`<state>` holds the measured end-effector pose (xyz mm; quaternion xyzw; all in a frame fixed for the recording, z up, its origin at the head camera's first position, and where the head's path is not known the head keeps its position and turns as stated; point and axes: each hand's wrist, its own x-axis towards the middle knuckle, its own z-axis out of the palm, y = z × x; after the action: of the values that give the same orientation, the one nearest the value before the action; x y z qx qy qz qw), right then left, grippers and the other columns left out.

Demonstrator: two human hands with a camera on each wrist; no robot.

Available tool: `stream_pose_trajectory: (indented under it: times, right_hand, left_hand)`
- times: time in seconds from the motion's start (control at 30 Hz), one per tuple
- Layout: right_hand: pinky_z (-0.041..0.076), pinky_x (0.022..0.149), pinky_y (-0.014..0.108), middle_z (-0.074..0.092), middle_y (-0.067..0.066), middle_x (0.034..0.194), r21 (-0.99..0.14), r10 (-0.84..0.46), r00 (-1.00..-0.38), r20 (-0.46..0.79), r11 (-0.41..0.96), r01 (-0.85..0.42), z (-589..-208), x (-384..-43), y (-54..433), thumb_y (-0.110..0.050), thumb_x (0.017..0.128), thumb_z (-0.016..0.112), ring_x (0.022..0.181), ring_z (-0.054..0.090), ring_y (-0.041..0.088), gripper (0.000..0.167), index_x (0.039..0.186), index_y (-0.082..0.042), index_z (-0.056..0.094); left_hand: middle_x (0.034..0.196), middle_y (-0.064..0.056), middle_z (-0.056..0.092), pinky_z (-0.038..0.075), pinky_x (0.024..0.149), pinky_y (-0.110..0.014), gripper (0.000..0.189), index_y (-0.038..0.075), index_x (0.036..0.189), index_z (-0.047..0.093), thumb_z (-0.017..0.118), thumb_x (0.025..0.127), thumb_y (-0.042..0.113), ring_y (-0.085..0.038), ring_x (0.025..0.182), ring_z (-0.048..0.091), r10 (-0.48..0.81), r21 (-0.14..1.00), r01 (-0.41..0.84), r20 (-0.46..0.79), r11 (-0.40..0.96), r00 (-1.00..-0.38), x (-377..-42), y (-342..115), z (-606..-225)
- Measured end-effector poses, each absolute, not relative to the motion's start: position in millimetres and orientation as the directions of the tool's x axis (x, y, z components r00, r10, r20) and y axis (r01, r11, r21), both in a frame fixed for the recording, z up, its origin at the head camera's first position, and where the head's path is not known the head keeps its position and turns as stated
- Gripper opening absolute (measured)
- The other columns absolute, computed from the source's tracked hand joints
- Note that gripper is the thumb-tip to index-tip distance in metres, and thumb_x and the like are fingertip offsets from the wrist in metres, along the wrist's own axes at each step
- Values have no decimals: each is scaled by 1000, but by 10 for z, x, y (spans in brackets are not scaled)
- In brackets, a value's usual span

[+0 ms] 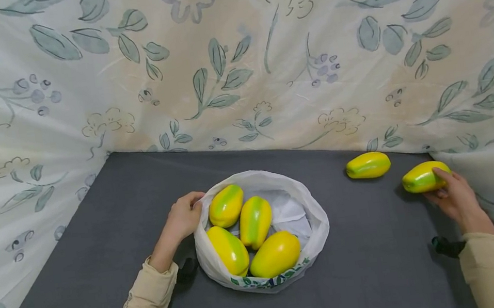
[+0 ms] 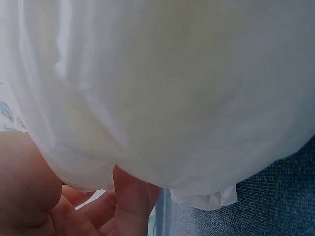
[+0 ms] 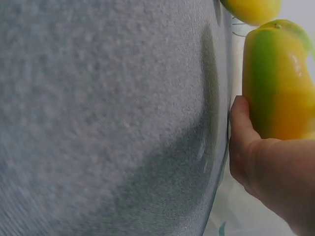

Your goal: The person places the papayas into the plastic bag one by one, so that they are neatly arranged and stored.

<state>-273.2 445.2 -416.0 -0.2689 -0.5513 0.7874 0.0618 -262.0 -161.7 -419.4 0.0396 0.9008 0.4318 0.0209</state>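
Note:
A white plastic bag [image 1: 319, 222] stands with its mouth spread wide on the dark cloth, several yellow-green papayas [image 1: 256, 221] inside it. My left hand [image 1: 185, 217] holds the bag's left rim. In the left wrist view, the pale bag wall [image 2: 172, 98] fills most of the picture, with the fingers [image 2: 130, 196] at its lower edge. Far to the right, my right hand [image 1: 456, 199] grips another papaya [image 1: 422, 177] around its right end. That papaya [image 3: 275, 83] is raised off the cloth in the right wrist view, its shadow falling apart from it.
One more papaya [image 1: 368, 165] lies near the back edge, between the bag and my right hand. Floral fabric [image 1: 236, 72] hangs as a wall behind the dark cloth [image 1: 364, 263] and along both sides. My right hand is close to the right-hand fabric.

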Motion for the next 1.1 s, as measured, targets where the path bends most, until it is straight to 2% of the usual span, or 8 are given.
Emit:
stream_pose_trajectory:
  times: [0.13, 0.3, 0.43, 0.53, 0.73, 0.9, 1.0, 1.1]
  right_hand:
    - [8, 110, 43, 31, -16, 123, -894, 405, -844, -352, -413, 175, -4172, -2704, 4432, -31, 86, 70, 138, 10, 13, 91, 152, -34, 8]
    - [7, 110, 39, 16, -20, 143, -840, 371, -846, -382, -520, 152, -4147, -2669, 4406, -28, 88, 69, 137, 10, 11, 88, 151, -38, 9]
    - [5, 110, 35, 6, -22, 147, -783, 330, -856, -397, -609, 128, -4137, -2661, 4385, -23, 88, 68, 139, 1, 10, 87, 148, -42, 8]
    - [6, 110, 35, 11, -21, 145, -787, 308, -874, -375, -604, 124, -4181, -2696, 4406, -24, 89, 67, 140, 0, 11, 85, 148, -41, 9]
    - [13, 110, 34, 20, -17, 140, -844, 324, -890, -323, -524, 116, -4328, -2788, 4483, -30, 86, 71, 137, 14, 15, 80, 145, -42, 17]
    - [10, 111, 35, 24, -15, 135, -841, 302, -908, -289, -533, 90, -4184, -2699, 4229, -28, 90, 66, 135, 15, 15, 78, 147, -39, 15]
    - [11, 110, 33, 28, -12, 128, -841, 274, -925, -262, -535, 80, -4077, -2617, 4055, -25, 92, 64, 127, 26, 13, 73, 147, -34, 17]
    - [18, 108, 31, 31, -10, 126, -848, 265, -933, -242, -525, 71, -4024, -2571, 3934, -23, 92, 64, 118, 35, 12, 68, 145, -30, 22]
  left_hand:
    - [113, -20, 60, 43, 56, -31, 34, 0, 130, 55, 44, 99, 8, -21, 66, 53, 94, 781, 57, -2, 622, -996, -2623, -1619, -4205]
    - [115, -20, 60, 43, 58, -32, 34, 0, 131, 55, 44, 99, 8, -22, 71, 55, 97, 779, 60, 0, 625, -995, -2626, -1623, -4205]
    - [115, -21, 60, 44, 59, -32, 34, 0, 131, 55, 44, 99, 8, -23, 75, 57, 100, 777, 65, 3, 627, -995, -2626, -1625, -4200]
    - [114, -21, 60, 45, 60, -33, 33, 0, 130, 55, 44, 100, 8, -24, 77, 57, 98, 776, 68, 9, 627, -995, -2624, -1627, -4197]
    - [115, -21, 59, 44, 58, -32, 33, 0, 130, 55, 44, 100, 8, -23, 74, 56, 98, 780, 65, 5, 622, -995, -2611, -1625, -4197]
    - [115, -22, 59, 43, 56, -32, 34, 0, 131, 54, 44, 100, 8, -23, 71, 55, 97, 783, 61, 0, 619, -995, -2605, -1622, -4191]
    - [117, -22, 59, 43, 56, -31, 34, 0, 131, 54, 44, 100, 8, -23, 72, 55, 94, 784, 59, 0, 618, -996, -2606, -1618, -4182]
    - [118, -23, 58, 42, 56, -31, 34, 0, 131, 54, 44, 100, 8, -23, 72, 56, 94, 786, 59, 0, 616, -996, -2602, -1616, -4177]
